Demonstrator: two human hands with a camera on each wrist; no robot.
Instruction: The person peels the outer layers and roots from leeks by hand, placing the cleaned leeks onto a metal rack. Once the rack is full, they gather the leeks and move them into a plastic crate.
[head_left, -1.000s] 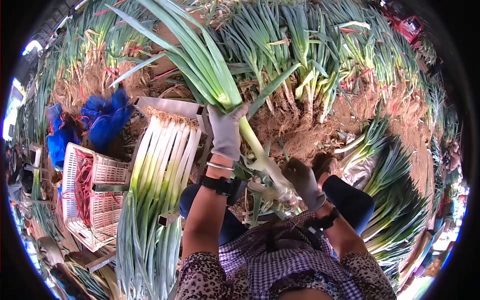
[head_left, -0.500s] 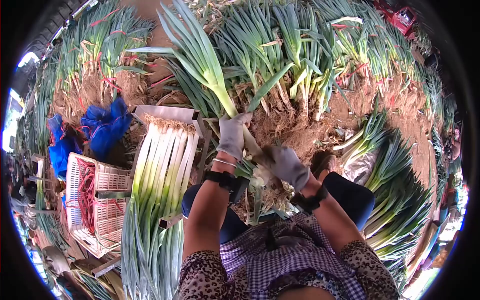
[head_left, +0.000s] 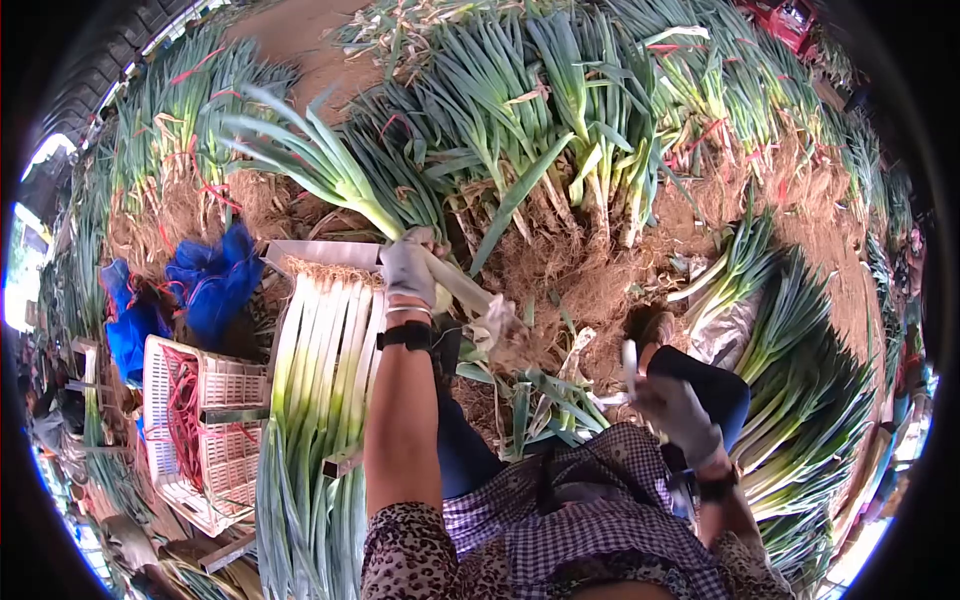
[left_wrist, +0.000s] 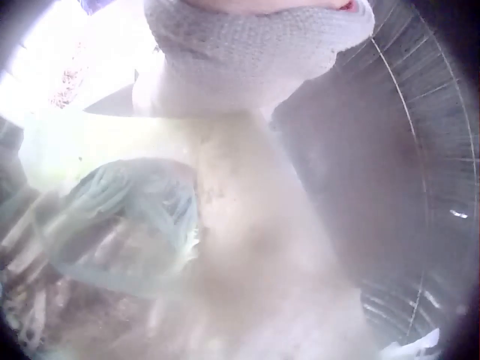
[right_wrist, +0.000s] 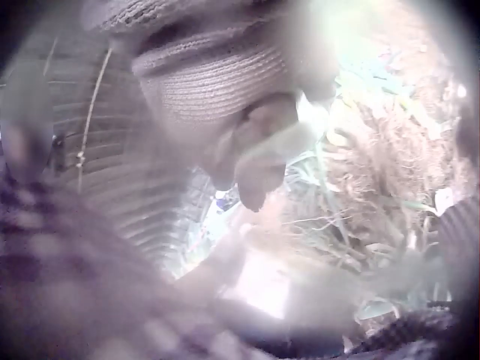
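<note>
My gloved left hand (head_left: 408,268) grips a leek (head_left: 368,208) by its pale shaft, beside the metal rack. Its green leaves fan out to the upper left, while the root end (head_left: 500,325) points down to the right, blurred. In the left wrist view the white glove (left_wrist: 225,67) lies over the blurred pale shaft (left_wrist: 262,225). Away from the leek, near my right knee, my gloved right hand (head_left: 682,415) pinches a thin whitish strip (head_left: 629,365). The right wrist view shows its curled fingers (right_wrist: 262,150) around something pale and blurred.
Left of me, a metal rack (head_left: 325,254) holds a row of cleaned leeks (head_left: 322,350). Beyond it stand a white basket (head_left: 228,470) with red ties and blue netting (head_left: 212,280). Untrimmed leeks (head_left: 560,110) stand ahead; more leeks (head_left: 800,370) lie at right.
My left hand has moved left with the leek, whose leaves now tilt further left. My right hand has gone from the leek's lower shaft down to the right, with a whitish strip.
</note>
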